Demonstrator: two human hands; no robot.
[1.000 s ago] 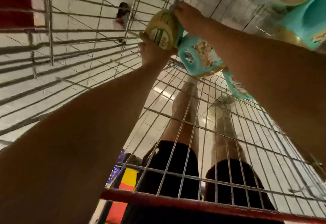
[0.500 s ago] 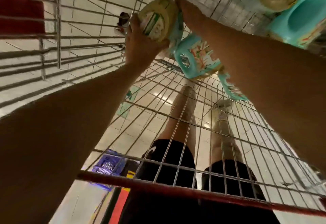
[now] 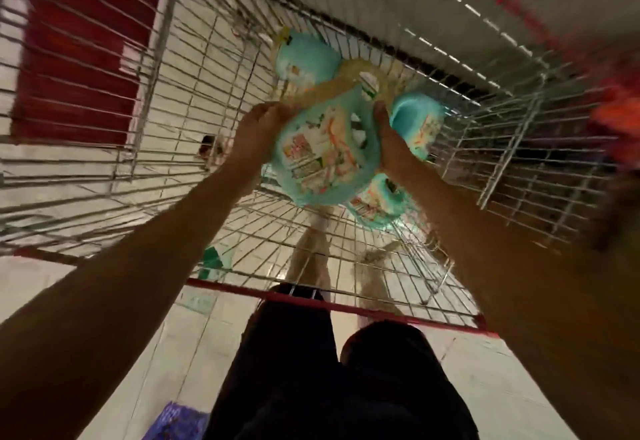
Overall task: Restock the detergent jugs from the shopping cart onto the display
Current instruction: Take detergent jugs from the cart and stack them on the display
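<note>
A turquoise detergent jug [image 3: 322,159] with a cream cap and a printed label hangs above the wire shopping cart [image 3: 180,148], held between both hands. My left hand [image 3: 258,131] grips its left side near the neck. My right hand [image 3: 389,141] grips its right side by the handle. Three more turquoise jugs lie in the cart: one [image 3: 306,58] at the far end, one [image 3: 420,120] behind my right hand, one [image 3: 377,202] under the held jug. The frame is blurred by motion.
The cart's red front rail [image 3: 332,304] runs across just above my dark shorts and legs. A red panel [image 3: 79,58] shows through the cart's left wall. A blue basket [image 3: 173,422] sits on the pale tiled floor at bottom left. Something orange [image 3: 620,117] blurs at the right edge.
The jug has come up from the cart's far corner toward me, now held with its label facing me. The view has swung back, showing more of the cart and the other jugs.
</note>
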